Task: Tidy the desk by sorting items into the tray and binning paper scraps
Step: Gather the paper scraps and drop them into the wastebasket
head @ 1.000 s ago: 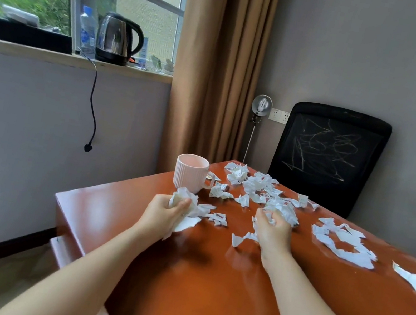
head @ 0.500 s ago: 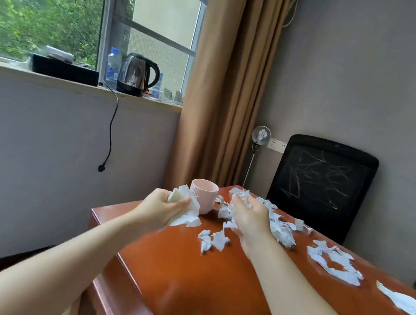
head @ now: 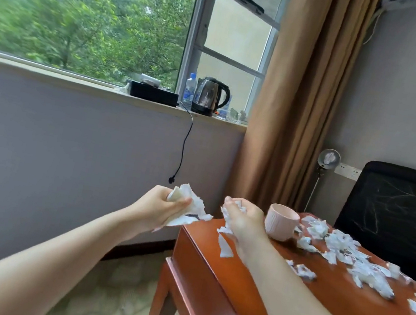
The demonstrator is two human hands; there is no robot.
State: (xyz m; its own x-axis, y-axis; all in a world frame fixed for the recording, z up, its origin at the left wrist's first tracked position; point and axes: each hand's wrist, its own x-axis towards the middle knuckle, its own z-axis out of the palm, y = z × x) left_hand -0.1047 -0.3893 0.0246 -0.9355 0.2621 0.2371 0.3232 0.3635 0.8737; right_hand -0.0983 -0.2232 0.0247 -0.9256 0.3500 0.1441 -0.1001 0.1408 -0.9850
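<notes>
Left grip (head: pixel 162 206) bunches paper scraps (head: pixel 190 208); right grip (head: pixel 243 219) likewise, strip (head: pixel 225 247) beneath points down.

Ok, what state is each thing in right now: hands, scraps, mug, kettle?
Left hand: grips a wad of scraps past the desk edge.
Right hand: grips a handful of scraps above the desk corner.
Loose scraps: scattered on the desk.
Mug: upright on desk.
Kettle: on sill, cord hanging unplugged.

trees (head: pixel 72 22) outside are motion-blurred; the chair (head: pixel 399 218) and desk (head: pixel 337 299) run off the right edge.
</notes>
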